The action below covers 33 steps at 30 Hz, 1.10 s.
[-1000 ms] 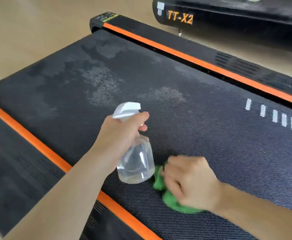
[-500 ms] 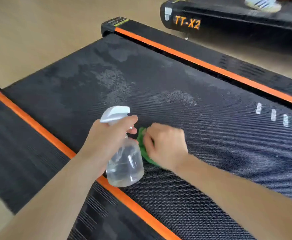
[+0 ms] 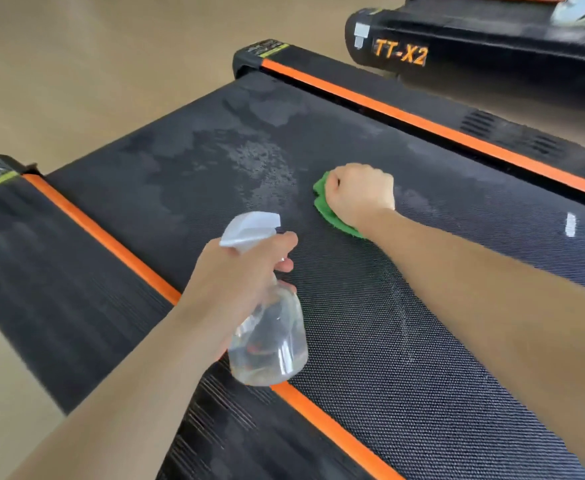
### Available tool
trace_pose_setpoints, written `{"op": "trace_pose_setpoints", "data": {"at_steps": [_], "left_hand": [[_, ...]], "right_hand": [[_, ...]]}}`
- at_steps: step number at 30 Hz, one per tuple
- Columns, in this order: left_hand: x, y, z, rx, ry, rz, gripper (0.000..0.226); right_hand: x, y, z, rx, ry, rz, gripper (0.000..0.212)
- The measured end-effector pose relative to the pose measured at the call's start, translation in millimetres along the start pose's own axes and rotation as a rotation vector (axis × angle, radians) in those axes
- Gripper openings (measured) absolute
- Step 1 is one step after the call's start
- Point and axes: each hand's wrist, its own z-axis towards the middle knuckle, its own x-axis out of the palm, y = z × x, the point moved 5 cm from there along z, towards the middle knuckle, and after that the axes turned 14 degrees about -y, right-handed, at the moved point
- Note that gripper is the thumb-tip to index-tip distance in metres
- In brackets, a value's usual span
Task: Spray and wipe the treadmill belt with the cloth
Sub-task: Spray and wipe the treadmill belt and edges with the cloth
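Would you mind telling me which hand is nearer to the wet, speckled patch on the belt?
Right. The right hand, gripping the green cloth, is just beside the wet patch; the left hand holds the spray bottle farther back.

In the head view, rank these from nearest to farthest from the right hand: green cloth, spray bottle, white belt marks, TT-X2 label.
From the right hand:
1. Green cloth, gripped under it on the belt.
2. Spray bottle, held by the left hand, nearer the camera.
3. White belt marks, to the right; close to the bottle's rank.
4. TT-X2 label, on the far machine.
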Motion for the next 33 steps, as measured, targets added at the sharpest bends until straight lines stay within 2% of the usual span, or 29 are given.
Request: {"op": "trace_pose_setpoints", "data": {"at_steps": [4, 9, 13, 17, 21, 27, 33], "left_hand": [[-26, 1, 7, 0.022, -0.052, -0.029, 0.017], [-41, -14, 13, 0.007, 0.002, -0.054, 0.019], [-48, -19, 29, -0.020, 0.023, -0.075, 0.033], [-59, -25, 47, -0.024, -0.029, -0.129, 0.037], [-78, -36, 48, -0.030, 0.011, -0.146, 0.028], [-119, -54, 26, -0.056, 0.047, -0.149, 0.026], [-124, -60, 31, -0.092, 0.095, -0.149, 0.028]], "right_hand": [[-26, 18, -49, -0.028, 0.015, 0.056, 0.034], [-95, 69, -184, -0.307, 0.025, 0.359, 0.029], [-74, 78, -149, -0.447, -0.014, 0.348, 0.032], [-22, 106, -62, -0.180, -0.078, 0.191, 0.029], [-26, 120, -72, -0.049, -0.062, 0.124, 0.031], [-82, 129, -171, -0.114, -0.018, 0.188, 0.029], [-79, 127, -164, -0.217, 0.007, 0.160, 0.028]]}}
